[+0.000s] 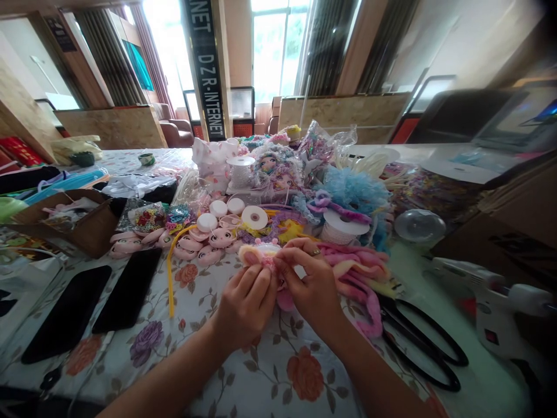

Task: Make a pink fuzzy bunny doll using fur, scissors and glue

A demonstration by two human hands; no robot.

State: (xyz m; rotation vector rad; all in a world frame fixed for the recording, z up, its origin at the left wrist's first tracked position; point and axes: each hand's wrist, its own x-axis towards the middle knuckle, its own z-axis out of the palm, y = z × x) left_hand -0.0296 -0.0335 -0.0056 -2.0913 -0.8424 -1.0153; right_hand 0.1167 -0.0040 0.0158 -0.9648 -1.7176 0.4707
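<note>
A small fluffy pink and pale yellow craft piece (250, 255) is held up between both hands over the near part of the table. My left hand (250, 296) is closed round its lower left side. My right hand (310, 278) pinches at its right edge, thumb and forefinger together, a ring on one finger. Pink bead-like bits show on top of the piece. Its underside is mostly hidden by the fingers. Just behind lie doll faces (221, 237) and a white spool (255, 217). Pink fuzzy strips (357, 264) lie right of my right hand.
Large black scissors (418, 342) and a white glue gun (491, 302) lie at the right. Two black phones (67, 313) are on the left of the flowered tablecloth (191, 371). A cardboard box (82, 232) stands behind them. Blue tulle (357, 191) and craft supplies are heaped at the back.
</note>
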